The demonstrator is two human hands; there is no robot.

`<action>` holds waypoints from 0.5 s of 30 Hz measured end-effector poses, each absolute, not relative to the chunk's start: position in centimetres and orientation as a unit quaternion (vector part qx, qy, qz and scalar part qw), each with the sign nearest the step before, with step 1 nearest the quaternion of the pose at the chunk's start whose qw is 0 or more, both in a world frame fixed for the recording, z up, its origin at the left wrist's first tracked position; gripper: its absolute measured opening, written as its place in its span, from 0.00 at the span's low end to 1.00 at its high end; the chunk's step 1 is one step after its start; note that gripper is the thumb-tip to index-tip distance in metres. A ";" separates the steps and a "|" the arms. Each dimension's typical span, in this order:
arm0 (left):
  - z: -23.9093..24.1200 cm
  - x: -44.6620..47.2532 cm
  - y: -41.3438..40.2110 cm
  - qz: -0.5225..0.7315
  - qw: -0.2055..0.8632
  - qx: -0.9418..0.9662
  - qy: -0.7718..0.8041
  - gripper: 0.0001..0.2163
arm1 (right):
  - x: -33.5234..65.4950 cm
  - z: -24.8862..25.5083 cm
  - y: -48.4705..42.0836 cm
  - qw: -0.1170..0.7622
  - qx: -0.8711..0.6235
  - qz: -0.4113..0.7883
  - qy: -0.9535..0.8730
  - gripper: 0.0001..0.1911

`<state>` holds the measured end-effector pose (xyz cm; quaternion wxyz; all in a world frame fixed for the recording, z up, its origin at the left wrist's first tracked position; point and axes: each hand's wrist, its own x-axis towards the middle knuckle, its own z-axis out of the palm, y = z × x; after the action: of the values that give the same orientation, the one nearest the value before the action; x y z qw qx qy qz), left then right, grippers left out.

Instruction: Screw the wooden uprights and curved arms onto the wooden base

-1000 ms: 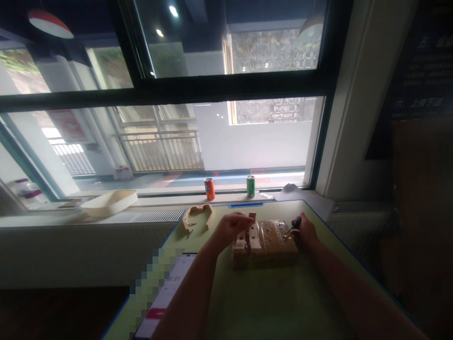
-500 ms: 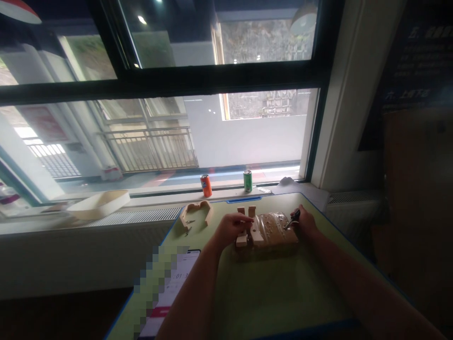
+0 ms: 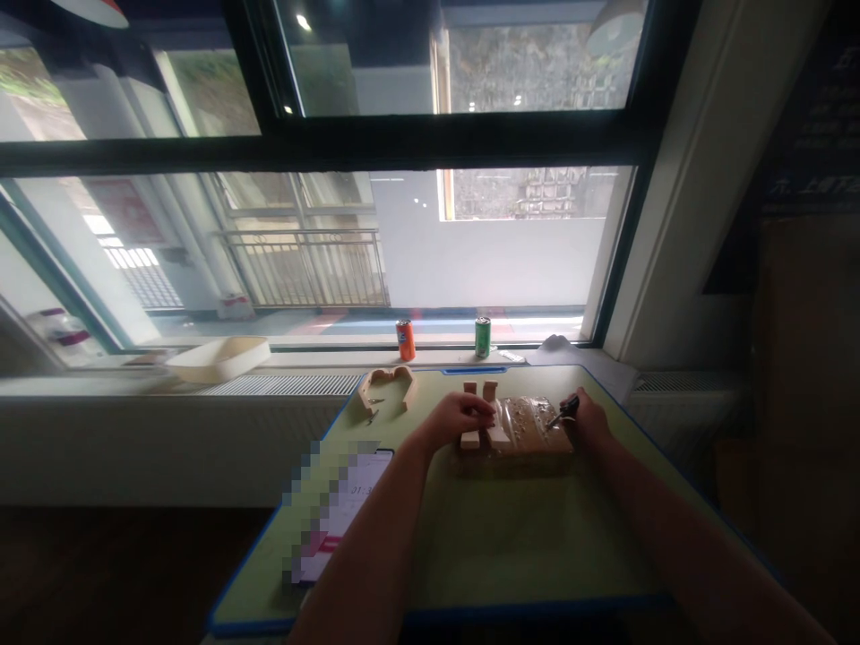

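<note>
Near the far edge of the green table (image 3: pixel 511 546), the left hand (image 3: pixel 458 421) curls, fingers together, at wooden uprights (image 3: pixel 481 426) on a plastic-wrapped block (image 3: pixel 537 428); the right hand (image 3: pixel 588 419) clamps a small dark-handled screwdriver (image 3: pixel 562 414).

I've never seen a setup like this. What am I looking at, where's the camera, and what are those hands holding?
There's no machine here, just a person's own bare hands, filmed by one camera worn on the head and looking forward and down. On the green table sits a plastic-wrapped wooden block with wooden pieces at its left end. The left hand rests on those pieces. The right hand grips a small dark-handled screwdriver, though it's hard to be sure at this size. Farther left lie a curved wooden part and small screws, with a phone nearer the person.
</note>
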<state>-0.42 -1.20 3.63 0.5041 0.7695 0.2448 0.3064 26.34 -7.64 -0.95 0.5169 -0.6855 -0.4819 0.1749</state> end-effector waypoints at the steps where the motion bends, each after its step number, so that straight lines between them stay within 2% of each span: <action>1: 3.5 -0.4 -1.1 0.303 0.503 0.771 0.247 0.18 | 26.3 -1.0 -7.7 0.530 -0.681 0.196 -0.467 0.18; 4: 3.3 -0.4 -1.0 0.293 0.501 0.774 0.252 0.19 | 26.2 -0.9 -7.5 0.568 -0.661 0.254 -0.420 0.23; 8: 3.2 -0.4 -0.8 0.291 0.506 0.775 0.241 0.19 | 25.5 0.2 -7.3 0.588 -0.635 0.293 -0.405 0.17; 11: 3.2 -0.3 -0.7 0.294 0.514 0.774 0.224 0.19 | 24.5 2.4 -7.7 0.591 -0.606 0.298 -0.441 0.17; 14: 3.2 -0.4 -0.7 0.288 0.534 0.766 0.214 0.19 | 22.5 6.2 -8.0 0.565 -0.569 0.290 -0.522 0.17; 15: 3.2 -0.4 -0.7 0.287 0.540 0.761 0.214 0.19 | 21.6 7.8 -8.0 0.515 -0.544 0.286 -0.597 0.16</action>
<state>-0.37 -0.75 3.24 0.5405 0.7615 0.2139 0.2868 21.60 -8.03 7.75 0.5150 -0.5444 -0.5969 0.2864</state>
